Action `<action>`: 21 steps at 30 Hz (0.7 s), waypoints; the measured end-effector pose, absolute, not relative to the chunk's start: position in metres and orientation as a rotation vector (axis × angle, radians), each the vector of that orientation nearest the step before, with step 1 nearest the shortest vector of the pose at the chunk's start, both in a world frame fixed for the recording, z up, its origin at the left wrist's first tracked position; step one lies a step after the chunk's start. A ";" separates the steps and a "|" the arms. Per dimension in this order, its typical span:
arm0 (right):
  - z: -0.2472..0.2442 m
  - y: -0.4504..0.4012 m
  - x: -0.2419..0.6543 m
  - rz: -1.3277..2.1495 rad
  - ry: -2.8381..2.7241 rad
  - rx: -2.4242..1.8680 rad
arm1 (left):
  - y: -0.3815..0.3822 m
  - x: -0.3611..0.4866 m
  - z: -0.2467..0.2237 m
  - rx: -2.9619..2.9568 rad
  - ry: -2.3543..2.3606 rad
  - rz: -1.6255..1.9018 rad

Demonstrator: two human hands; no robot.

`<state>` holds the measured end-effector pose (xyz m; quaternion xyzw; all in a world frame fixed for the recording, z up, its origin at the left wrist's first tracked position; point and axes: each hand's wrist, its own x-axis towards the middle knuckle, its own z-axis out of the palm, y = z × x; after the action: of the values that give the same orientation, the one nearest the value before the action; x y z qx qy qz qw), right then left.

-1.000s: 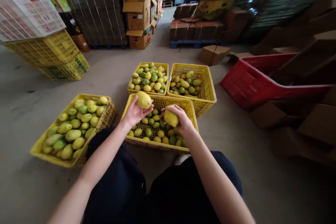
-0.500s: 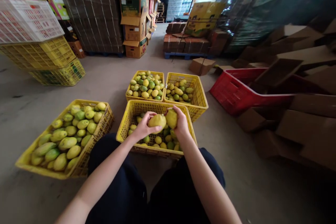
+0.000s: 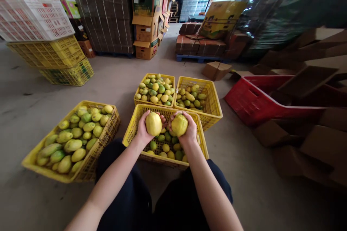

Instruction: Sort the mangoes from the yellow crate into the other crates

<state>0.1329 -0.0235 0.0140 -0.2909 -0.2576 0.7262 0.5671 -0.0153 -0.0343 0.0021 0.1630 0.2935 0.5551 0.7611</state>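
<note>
My left hand is closed around a large yellow lemon. A second lemon, yellow with a greenish tint and a bumpy skin, rests in the curled fingers of my right hand. Both hands are held above the nearest yellow crate, slightly apart from each other. Yellow and green lemons lie in the bottom of that crate, partly hidden by my hands.
A full yellow crate of larger lemons stands at left. Behind the near crate are a heaped crate and a part-filled one. A red crate and cardboard boxes lie right; stacked crates stand far left.
My hands have drawn apart and turned, so each lemon now faces up. Both lemons stay held. The whole view has shifted slightly, with the surroundings now further right.
</note>
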 end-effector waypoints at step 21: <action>-0.003 -0.019 0.126 0.647 -1.224 -1.169 | -0.020 0.019 -0.005 0.301 0.519 1.113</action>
<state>0.1259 -0.0190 -0.0030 -0.5077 -0.5317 0.2810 0.6169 0.0189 -0.0203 -0.0054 0.1408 0.2425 0.5202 0.8067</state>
